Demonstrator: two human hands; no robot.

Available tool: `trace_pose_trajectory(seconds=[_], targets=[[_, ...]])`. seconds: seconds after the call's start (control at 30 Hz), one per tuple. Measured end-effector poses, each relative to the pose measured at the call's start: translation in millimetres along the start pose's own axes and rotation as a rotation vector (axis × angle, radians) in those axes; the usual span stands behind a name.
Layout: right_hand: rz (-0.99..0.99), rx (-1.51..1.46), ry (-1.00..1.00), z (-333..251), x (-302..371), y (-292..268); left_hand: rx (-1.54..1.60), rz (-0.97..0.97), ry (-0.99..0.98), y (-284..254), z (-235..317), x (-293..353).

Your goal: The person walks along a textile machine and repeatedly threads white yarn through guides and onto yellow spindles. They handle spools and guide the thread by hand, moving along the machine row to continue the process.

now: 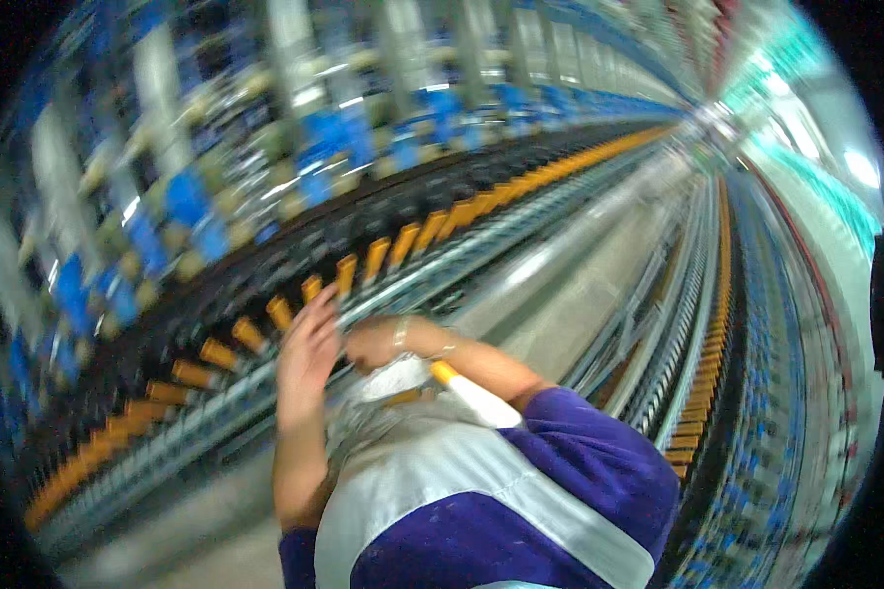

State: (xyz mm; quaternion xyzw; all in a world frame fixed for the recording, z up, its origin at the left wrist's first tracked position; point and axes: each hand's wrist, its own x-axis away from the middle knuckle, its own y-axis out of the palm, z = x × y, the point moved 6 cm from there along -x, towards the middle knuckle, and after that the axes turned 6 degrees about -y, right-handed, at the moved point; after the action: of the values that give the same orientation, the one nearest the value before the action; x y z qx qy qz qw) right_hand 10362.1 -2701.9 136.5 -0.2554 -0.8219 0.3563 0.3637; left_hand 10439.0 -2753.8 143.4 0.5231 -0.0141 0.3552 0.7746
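LEFT: your hand [306, 344] has fingers extended beside a slim orange tube [311, 287] within the long row; grip unclear | RIGHT: your hand [371, 344] curls above your pale cloth apron [403, 466]; grip unclear

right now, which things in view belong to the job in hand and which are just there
Likely in use:
- left hand, by the left row of orange tubes
- right hand
- white tube with orange tip, probably

Seemingly just there:
- right row of orange tubes
- bright light
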Motion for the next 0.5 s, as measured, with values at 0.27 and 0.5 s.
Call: trace_pose_trajectory(seconds=[0.27, 0.5], targets=[[0.463, -1.196, 0.131, -5, 26, -74, -0.106, -0.017, -0.106, -7, -72, 96], [1.11, 0.842, -0.372, -83, 81, -263, -0.501, -0.087, 0.367, 54, 17, 17]])
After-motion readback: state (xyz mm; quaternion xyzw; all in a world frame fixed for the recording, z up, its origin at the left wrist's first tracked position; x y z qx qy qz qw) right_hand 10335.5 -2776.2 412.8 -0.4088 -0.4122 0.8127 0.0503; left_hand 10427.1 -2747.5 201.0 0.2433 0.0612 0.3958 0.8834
